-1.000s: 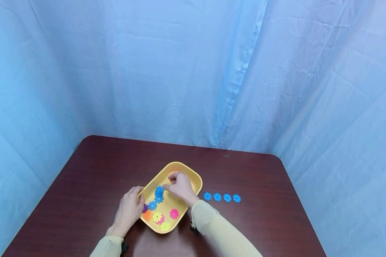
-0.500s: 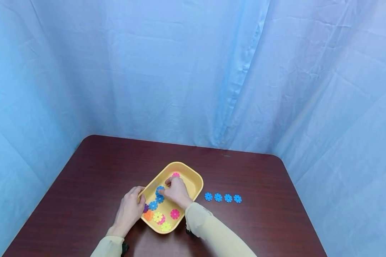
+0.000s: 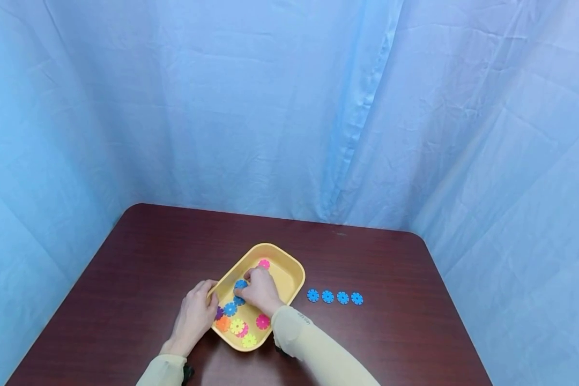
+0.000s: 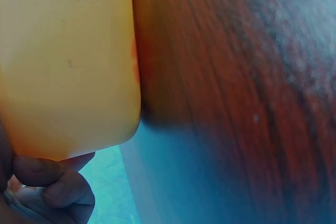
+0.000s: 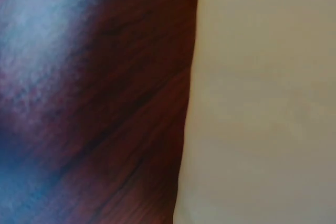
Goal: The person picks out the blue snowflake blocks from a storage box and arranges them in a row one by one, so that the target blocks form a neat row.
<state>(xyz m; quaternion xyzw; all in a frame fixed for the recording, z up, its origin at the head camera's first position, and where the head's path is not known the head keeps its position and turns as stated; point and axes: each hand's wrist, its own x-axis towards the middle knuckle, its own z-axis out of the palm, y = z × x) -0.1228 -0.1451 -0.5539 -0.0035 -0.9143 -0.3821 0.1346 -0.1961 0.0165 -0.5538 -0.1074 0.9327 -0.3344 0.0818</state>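
A yellow plastic tray stands slantwise on the table. My left hand grips its left rim, thumb on the inside. In the left wrist view, curled fingers sit at the edge of the tray's outer wall. Reaching over the tray's right side, my right hand has thumb and forefinger around a blue notched plastic disc on a small pile. Beside that pile lies another blue disc. The right wrist view shows only table and a pale wall-like surface, no fingers.
Purple, orange, yellow and pink discs lie in the tray's near end, one pink disc at its far end. Several blue discs form a row on the dark table. Blue curtains surround the table.
My right hand has moved left and down inside the tray, its thumb and forefinger closing around a blue disc. The far pink disc has come into sight. My left hand stays on the rim.
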